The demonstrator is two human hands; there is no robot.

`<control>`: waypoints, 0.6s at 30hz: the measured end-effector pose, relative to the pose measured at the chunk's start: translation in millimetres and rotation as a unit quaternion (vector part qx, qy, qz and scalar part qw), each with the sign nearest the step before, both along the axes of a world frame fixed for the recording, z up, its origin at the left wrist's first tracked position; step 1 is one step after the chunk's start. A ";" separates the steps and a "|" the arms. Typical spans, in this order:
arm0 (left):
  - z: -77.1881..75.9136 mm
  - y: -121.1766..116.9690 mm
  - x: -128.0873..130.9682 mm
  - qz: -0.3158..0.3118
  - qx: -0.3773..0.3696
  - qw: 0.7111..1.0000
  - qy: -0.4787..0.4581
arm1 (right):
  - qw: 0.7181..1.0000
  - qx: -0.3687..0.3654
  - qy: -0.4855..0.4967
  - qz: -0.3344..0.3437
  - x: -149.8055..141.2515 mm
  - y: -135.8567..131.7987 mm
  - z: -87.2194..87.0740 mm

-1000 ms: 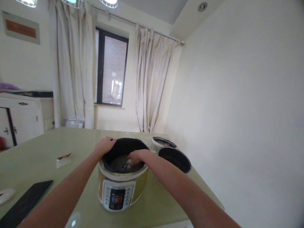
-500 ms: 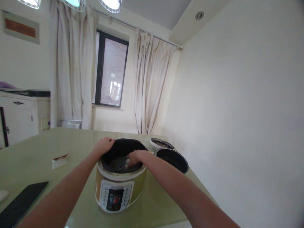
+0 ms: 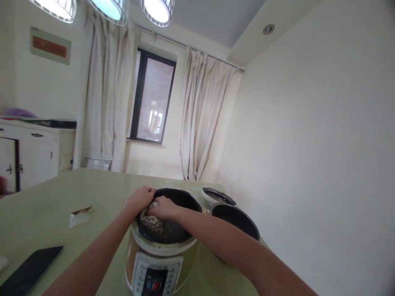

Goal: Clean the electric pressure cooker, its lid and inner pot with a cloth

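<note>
1 pale green bench (image 3: 101, 185) carries the things; inward from its right edge stands a cooker (image 3: 160, 263), open at the top; along that right edge sits a black pot (image 3: 234, 220), with a round lid (image 3: 218, 196) behind it toward the far right corner; 2 hands are at the cooker: the left hand (image 3: 140, 200) has its grip curled over the left rim; the right hand (image 3: 162, 207), reaching inside, has its grip closed on a patterned cloth (image 3: 152, 222).
</note>
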State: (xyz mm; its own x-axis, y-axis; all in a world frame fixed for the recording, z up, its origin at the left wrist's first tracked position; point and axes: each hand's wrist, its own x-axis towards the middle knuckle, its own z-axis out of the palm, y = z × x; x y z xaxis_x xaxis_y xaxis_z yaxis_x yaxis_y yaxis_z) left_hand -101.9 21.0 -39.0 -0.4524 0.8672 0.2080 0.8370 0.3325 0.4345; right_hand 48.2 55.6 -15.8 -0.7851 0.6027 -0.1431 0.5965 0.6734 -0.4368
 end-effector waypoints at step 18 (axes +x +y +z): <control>4.1 -3.5 -0.2 0.006 -0.014 1.000 0.005 | 0.921 0.232 -0.274 0.151 60.4 16.5 18.5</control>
State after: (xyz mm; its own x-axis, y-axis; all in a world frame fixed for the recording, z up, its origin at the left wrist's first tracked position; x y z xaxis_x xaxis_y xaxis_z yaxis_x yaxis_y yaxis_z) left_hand -102.1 17.5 -34.8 -0.4614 0.8670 0.1880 0.8370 0.3552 0.4162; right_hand 108.6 72.1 2.7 -0.8133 0.4655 -0.3491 0.3974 0.8826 0.2513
